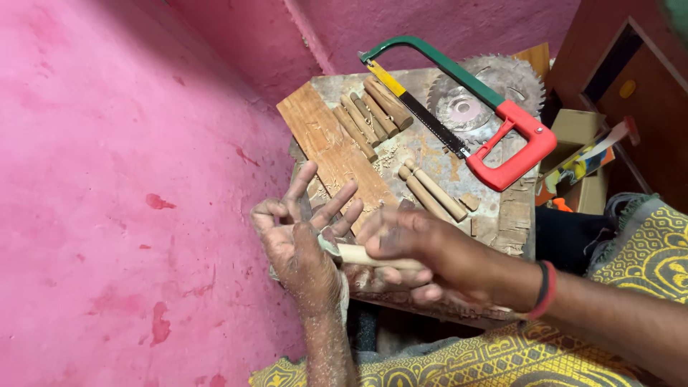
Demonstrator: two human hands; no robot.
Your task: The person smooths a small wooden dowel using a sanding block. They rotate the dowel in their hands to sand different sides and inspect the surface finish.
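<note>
My right hand (412,258) is closed around a pale round wooden dowel (356,254), held level above the near edge of a worn work board (494,208). My left hand (304,240) has its fingers spread; its palm presses against the dowel's left end together with a small scrap of grey abrasive paper (328,242). Both hands are dusty. Two finished turned pegs (433,190) lie on the board just beyond my fingers.
Several brown dowels (373,113) lie in a row beside a flat wood plank (333,147). A hacksaw (466,100) with green frame and red handle rests over a circular saw blade (484,93). Pink wall at left; cardboard boxes (580,154) at right.
</note>
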